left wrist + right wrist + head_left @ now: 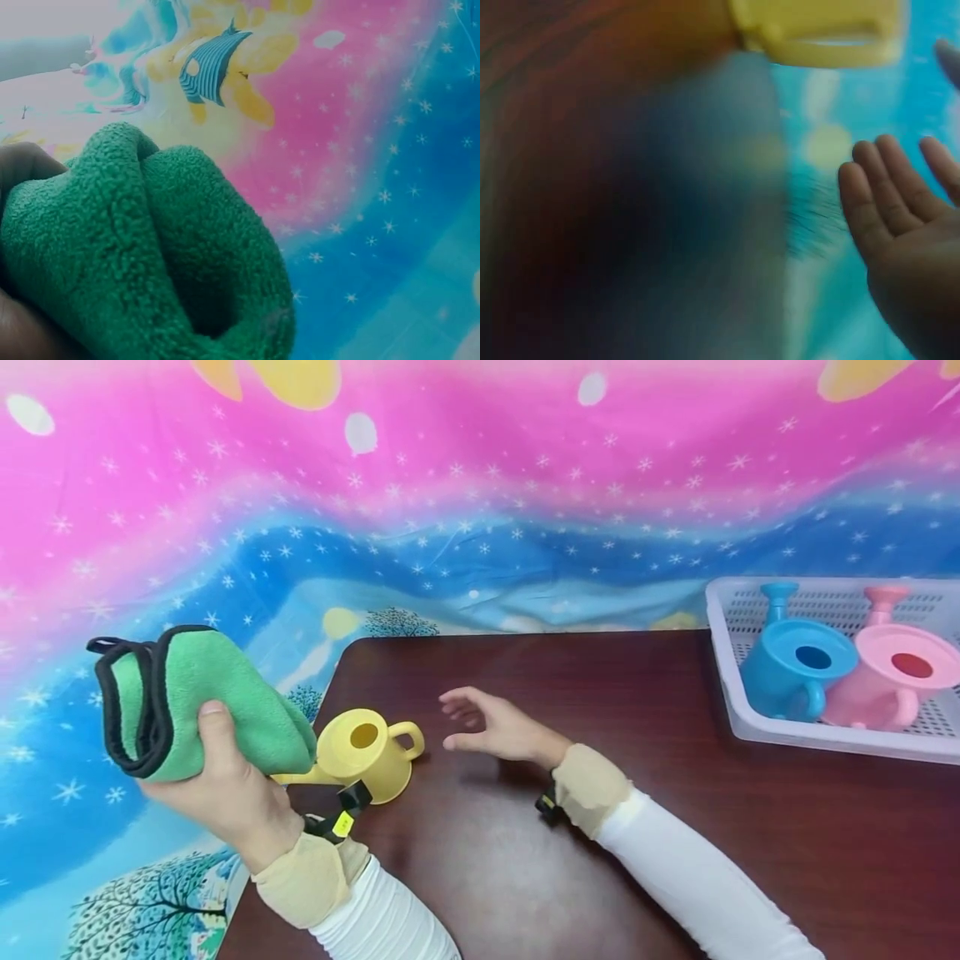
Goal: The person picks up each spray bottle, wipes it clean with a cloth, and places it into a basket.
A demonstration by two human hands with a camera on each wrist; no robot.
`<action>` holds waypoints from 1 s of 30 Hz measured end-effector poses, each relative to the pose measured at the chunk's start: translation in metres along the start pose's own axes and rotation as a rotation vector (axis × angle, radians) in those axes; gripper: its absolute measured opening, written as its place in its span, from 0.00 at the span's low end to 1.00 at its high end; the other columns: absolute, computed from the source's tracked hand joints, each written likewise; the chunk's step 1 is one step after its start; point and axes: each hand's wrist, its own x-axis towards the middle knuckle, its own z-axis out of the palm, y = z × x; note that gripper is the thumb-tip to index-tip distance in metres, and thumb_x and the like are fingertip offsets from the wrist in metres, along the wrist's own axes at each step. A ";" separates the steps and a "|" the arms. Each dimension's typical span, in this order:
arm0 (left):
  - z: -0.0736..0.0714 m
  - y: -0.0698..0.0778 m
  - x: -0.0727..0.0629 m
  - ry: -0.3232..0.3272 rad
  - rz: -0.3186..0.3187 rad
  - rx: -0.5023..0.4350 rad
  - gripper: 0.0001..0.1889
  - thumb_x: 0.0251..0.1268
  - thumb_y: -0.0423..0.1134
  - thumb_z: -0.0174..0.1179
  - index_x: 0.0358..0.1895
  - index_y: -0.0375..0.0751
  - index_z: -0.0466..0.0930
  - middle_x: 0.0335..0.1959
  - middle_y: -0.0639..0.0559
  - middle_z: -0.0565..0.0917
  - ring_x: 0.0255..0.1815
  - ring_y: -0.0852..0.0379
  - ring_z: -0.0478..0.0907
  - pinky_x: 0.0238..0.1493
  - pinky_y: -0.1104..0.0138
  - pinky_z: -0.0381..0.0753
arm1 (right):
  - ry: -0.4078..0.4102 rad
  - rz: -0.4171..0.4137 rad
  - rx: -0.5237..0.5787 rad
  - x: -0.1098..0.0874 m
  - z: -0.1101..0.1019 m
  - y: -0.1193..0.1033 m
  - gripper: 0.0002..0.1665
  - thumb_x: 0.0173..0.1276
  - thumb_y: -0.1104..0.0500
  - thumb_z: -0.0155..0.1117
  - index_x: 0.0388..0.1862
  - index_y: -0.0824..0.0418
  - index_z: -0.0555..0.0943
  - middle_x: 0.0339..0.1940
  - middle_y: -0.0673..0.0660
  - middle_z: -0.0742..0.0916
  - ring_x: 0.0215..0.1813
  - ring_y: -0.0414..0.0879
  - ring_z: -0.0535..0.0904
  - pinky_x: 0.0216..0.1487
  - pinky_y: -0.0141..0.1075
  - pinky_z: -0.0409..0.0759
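My left hand (232, 797) grips a folded green cloth (232, 702) with black edging, raised at the left of the head view. In the left wrist view the fuzzy green cloth (112, 247) fills the lower left, with parts of the fingers beside it. Behind the cloth a yellow watering can (367, 756) stands upright on the table, its handle towards the right and its spout partly hidden. Just right of that handle, my right hand (498, 724) hovers with relaxed fingers and holds nothing. The right wrist view shows the can's yellow handle (832, 52) above the spread fingers (889, 195).
At the right, a white plastic basket (720, 652) holds a blue watering can (795, 664) and a pink watering can (885, 668) side by side. The dark brown table (525, 843) meets a colourful snowflake-patterned cloth backdrop (480, 510) at the back and left.
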 end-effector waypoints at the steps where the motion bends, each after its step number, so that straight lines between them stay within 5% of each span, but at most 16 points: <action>1: 0.000 0.000 0.000 -0.001 -0.001 -0.002 0.27 0.52 0.19 0.69 0.60 0.28 0.80 0.55 0.34 0.87 0.60 0.39 0.82 0.67 0.52 0.81 | -0.022 0.008 0.033 0.007 0.007 0.004 0.40 0.69 0.57 0.76 0.76 0.59 0.70 0.70 0.62 0.82 0.72 0.60 0.79 0.73 0.48 0.79; 5: 0.000 -0.002 -0.001 -0.003 -0.024 -0.003 0.26 0.52 0.19 0.69 0.59 0.28 0.81 0.54 0.34 0.87 0.58 0.39 0.83 0.65 0.52 0.83 | -0.109 0.036 0.142 0.026 0.030 0.013 0.42 0.69 0.60 0.75 0.78 0.62 0.67 0.74 0.65 0.78 0.75 0.58 0.76 0.77 0.47 0.75; 9: 0.000 -0.004 -0.002 -0.015 -0.041 0.019 0.26 0.53 0.20 0.70 0.59 0.29 0.82 0.54 0.33 0.87 0.58 0.38 0.84 0.65 0.51 0.83 | -0.159 0.057 0.169 0.037 0.047 0.017 0.34 0.70 0.58 0.75 0.72 0.63 0.74 0.69 0.64 0.82 0.71 0.54 0.79 0.74 0.41 0.78; 14: 0.000 -0.006 -0.003 -0.035 -0.046 0.024 0.27 0.53 0.20 0.70 0.60 0.29 0.81 0.55 0.33 0.87 0.59 0.38 0.83 0.67 0.50 0.82 | -0.146 0.053 0.157 0.041 0.056 0.017 0.18 0.73 0.55 0.72 0.57 0.60 0.83 0.55 0.58 0.88 0.53 0.44 0.85 0.54 0.31 0.82; 18: 0.001 -0.006 -0.005 -0.033 -0.051 0.015 0.26 0.52 0.20 0.70 0.59 0.29 0.81 0.55 0.34 0.87 0.58 0.39 0.83 0.66 0.52 0.82 | -0.152 0.039 0.150 0.041 0.058 0.017 0.11 0.78 0.52 0.66 0.46 0.60 0.84 0.41 0.56 0.87 0.37 0.42 0.77 0.38 0.30 0.76; 23: 0.002 -0.006 -0.007 -0.039 -0.047 0.012 0.24 0.53 0.20 0.70 0.57 0.27 0.82 0.50 0.33 0.88 0.51 0.39 0.85 0.58 0.53 0.85 | -0.081 0.064 0.178 0.035 0.051 0.014 0.15 0.81 0.52 0.61 0.36 0.60 0.80 0.32 0.54 0.82 0.34 0.44 0.77 0.37 0.31 0.78; 30: 0.002 -0.009 -0.008 -0.045 -0.053 0.005 0.24 0.52 0.20 0.71 0.56 0.25 0.81 0.49 0.34 0.88 0.50 0.40 0.85 0.56 0.53 0.86 | 0.117 0.119 0.423 0.025 0.024 0.008 0.15 0.81 0.57 0.56 0.30 0.59 0.73 0.21 0.50 0.72 0.25 0.42 0.68 0.27 0.31 0.70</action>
